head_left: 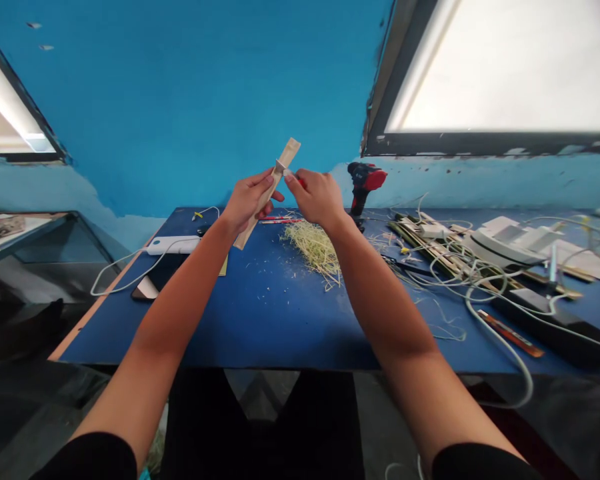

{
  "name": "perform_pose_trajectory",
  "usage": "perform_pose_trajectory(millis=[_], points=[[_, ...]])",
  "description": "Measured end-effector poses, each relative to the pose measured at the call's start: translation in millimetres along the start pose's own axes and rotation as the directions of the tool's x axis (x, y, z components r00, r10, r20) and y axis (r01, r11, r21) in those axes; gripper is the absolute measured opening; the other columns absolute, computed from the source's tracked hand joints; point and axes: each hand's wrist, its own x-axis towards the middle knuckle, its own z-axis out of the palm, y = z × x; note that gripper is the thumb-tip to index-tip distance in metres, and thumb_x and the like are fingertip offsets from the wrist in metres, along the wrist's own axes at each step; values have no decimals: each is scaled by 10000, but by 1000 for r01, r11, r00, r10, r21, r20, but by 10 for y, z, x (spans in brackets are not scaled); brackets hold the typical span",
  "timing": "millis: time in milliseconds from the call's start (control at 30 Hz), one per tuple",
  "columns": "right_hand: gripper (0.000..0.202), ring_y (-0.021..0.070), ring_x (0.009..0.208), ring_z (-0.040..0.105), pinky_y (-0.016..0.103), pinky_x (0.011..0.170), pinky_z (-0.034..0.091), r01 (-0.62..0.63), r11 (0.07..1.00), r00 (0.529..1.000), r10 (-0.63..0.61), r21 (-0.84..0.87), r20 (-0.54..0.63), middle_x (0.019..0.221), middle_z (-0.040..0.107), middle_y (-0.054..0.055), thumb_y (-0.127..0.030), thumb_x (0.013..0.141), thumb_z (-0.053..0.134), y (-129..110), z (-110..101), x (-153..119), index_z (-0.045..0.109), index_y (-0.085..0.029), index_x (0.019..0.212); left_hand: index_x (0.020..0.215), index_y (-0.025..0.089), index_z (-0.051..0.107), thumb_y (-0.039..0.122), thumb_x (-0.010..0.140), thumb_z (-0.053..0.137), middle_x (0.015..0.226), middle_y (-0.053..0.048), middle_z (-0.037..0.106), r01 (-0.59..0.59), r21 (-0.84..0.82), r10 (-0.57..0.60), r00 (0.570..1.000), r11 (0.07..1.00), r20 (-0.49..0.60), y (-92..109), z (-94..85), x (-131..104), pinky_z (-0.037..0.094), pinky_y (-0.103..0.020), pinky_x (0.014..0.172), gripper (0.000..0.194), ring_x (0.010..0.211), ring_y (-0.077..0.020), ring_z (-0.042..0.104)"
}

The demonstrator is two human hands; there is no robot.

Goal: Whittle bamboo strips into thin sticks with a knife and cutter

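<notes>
My left hand [251, 202] is closed around a flat, pale strip of wood or bamboo [291, 151], held tilted above the table with its upper end leaning right. My right hand [319, 195] grips a knife [280, 166] by a red handle that is mostly hidden in the fist. The short metal blade lies across the strip, near its upper part. Below the hands, a heap of thin, pale green shavings [314, 248] rests on the blue table [280, 320].
A red and black cordless drill [365, 181] stands behind my right hand. Tangled white cables [473, 283], dark strips and a box cutter [511, 333] lie at right. On the left are a white power strip [173, 245] and a dark flat device [155, 277].
</notes>
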Motion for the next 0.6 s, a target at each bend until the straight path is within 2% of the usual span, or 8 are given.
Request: perform_pose_trajectory(millis=[100, 233, 367, 500, 600], points=[[556, 254, 801, 615, 352, 687, 322, -8, 991, 999, 12, -131, 34, 874, 718, 120, -606, 1128, 353, -80, 11, -42, 697, -218, 930, 1433, 157, 695, 334, 1085, 599, 791, -1, 724, -31, -21, 30, 999, 999, -31, 25, -15, 4, 330, -214, 419, 402, 461, -57, 525], [545, 256, 807, 634, 350, 712, 315, -4, 979, 998, 16, -206, 54, 918, 739, 130, -599, 1127, 382, -136, 33, -71, 738, -202, 1013, 1027, 150, 737, 194, 1044, 582, 758, 5, 692, -63, -15, 63, 998, 998, -10, 25, -5, 17, 315, -213, 404, 161, 457, -49, 520], [557, 266, 835, 653, 353, 731, 326, 7, 976, 997, 10, -216, 80, 955, 752, 139, -588, 1137, 356, -155, 61, -84, 748, -201, 1057, 776, 165, 663, 199, 1059, 582, 651, 10, 624, -89, 56, 92, 995, 994, -46, 12, 19, 34, 292, -222, 409, 296, 435, -47, 469], [575, 270, 850, 651, 352, 728, 321, 7, 977, 997, 9, -211, 77, 960, 759, 144, -585, 1148, 325, -160, 68, -86, 741, -198, 1060, 708, 171, 672, 258, 1075, 597, 489, 38, 496, -132, 173, 143, 988, 976, -53, -36, -14, 77, 298, -229, 458, 385, 425, -57, 390], [584, 268, 849, 647, 352, 723, 316, 9, 979, 998, 5, -206, 64, 955, 760, 141, -586, 1152, 312, -154, 68, -88, 737, -200, 1046, 696, 175, 675, 275, 1054, 632, 488, 41, 483, -217, 227, 229, 973, 949, -29, -73, -46, 103, 316, -238, 491, 374, 455, -66, 390]])
